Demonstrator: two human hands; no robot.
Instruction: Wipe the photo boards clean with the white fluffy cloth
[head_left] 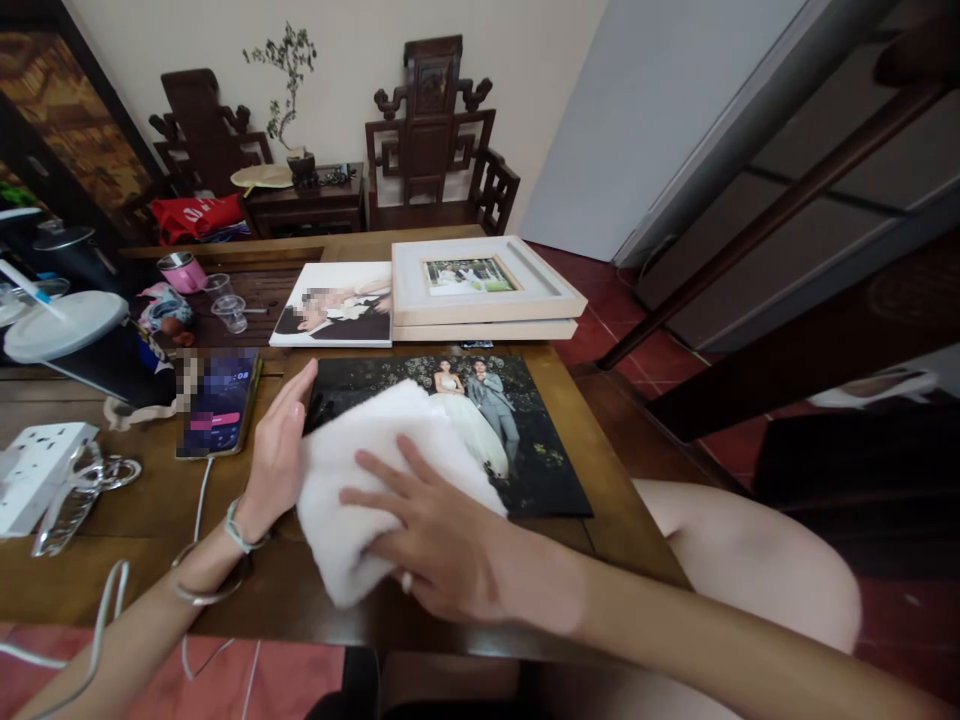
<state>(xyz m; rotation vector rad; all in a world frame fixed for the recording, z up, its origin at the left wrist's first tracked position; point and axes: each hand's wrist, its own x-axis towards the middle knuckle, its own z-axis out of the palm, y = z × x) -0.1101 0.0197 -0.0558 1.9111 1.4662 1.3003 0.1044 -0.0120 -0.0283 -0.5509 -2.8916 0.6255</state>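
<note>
A dark wedding photo print (517, 440) lies flat on the wooden table (607, 480). A white cloth (360, 470) covers its left part. My right hand (435, 540) lies on the cloth with fingers spread flat, pressing it onto the print. My left hand (277, 450) rests against the print's left edge, fingers straight and together, thumb up, holding nothing. Bangles ring my left wrist.
A phone (217, 400) on a white cable lies left of my left hand. Behind the print are another photo (334, 305) and stacked pale frames (480, 285). A white power strip (34, 470), plastic cups (229, 310) and a pink pot (180, 270) stand at left. Carved chairs line the wall.
</note>
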